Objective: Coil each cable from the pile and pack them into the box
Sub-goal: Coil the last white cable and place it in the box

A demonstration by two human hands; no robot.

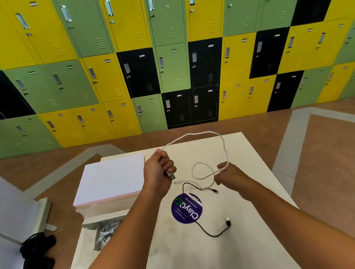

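Yellow, green and black locker doors: we log a full wall of them behind the bench, past a strip of brown floor.
Bench: pale white rectangular table, seen from above.
In the way: a thin black cable lies loose on the table just below the hands. Its USB plug sits beside the right forearm and its small plug lies close under the white loop. It passes a round purple printed sticker; we cannot tell whether over or under.
Left of the hands: flat white rectangular panel with a pinkish edge, lying at the table's left side.
Box: open white box beside the left forearm and partly hidden by it, with coiled white cables inside.
Floor, left: black bundle.
Task cable: white cord-like cable, held in the air over the far half of the table. One big arc runs from hand to hand, one small loop hangs between them, and the tail droops to the table.
Left hand: a fist, fingers curled round the white cable near its USB plug, which pokes out below.
Right hand: fingers curled, pinching the cable where the small loop closes.
Arms: we note both bare forearms stretched forward and converging.
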